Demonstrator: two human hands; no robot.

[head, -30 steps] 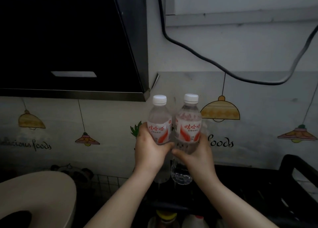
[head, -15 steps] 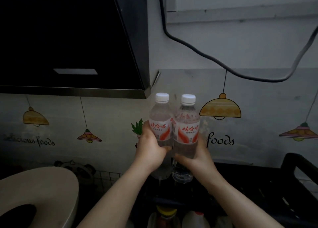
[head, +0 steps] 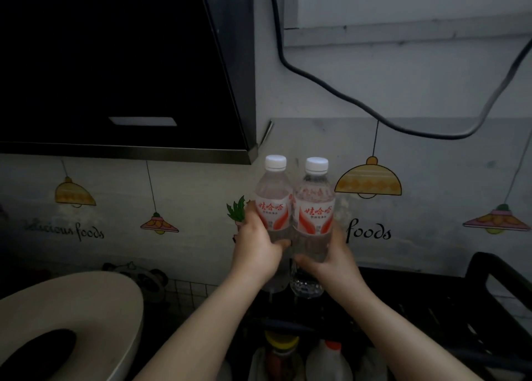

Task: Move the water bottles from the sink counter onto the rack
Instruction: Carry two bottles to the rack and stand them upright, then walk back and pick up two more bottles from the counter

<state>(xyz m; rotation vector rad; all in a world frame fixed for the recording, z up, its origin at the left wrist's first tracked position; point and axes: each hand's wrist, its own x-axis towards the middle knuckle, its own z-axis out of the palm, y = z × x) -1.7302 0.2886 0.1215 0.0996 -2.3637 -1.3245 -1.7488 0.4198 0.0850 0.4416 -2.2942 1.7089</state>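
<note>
Two clear water bottles with white caps and red-and-white labels stand upright side by side, touching. My left hand [head: 254,248] grips the left bottle [head: 273,205] around its lower body. My right hand [head: 331,258] grips the right bottle [head: 315,210] the same way. Both bottle bases hang just above the top shelf of a black rack [head: 403,291], close to the wall. Whether the bases touch the shelf is hidden in the dark.
A black range hood [head: 126,72] hangs close at the upper left of the bottles. A beige round appliance lid [head: 72,314] sits at the lower left. Condiment bottles [head: 283,349] stand under the rack's top shelf. A black cable [head: 345,92] droops along the wall.
Both hands and the two bottles have drifted slightly lower relative to the rack and closer together; the grips are unchanged.
</note>
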